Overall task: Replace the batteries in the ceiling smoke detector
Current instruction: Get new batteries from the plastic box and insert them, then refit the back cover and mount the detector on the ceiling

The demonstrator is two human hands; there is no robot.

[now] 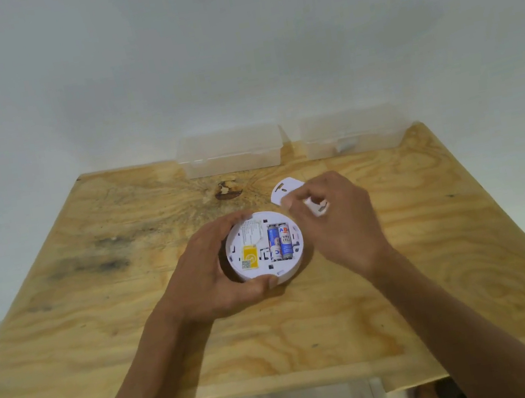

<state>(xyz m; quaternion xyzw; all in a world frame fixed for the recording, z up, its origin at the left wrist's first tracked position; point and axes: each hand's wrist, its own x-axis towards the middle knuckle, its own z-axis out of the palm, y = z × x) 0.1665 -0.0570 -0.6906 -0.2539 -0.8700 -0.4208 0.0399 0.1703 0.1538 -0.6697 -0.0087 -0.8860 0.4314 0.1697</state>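
Smoke detector (264, 249): lies back-up on the plywood table (99, 313), near its middle; battery bay exposed.
Batteries (280, 242): two blue cells seated side by side in the bay.
Left hand (213, 276): wrapped around the detector's left rim, thumb at the near edge, steadying it.
Right hand (337, 221): pinched on the white mounting plate (287, 189), held just right of and beyond the detector.
Clear boxes (233, 158): at the far table edge, contents not discernible.
Step in hand: cover separated; judged to be setting it aside.
Next move: free the right hand, then pry out the cells.
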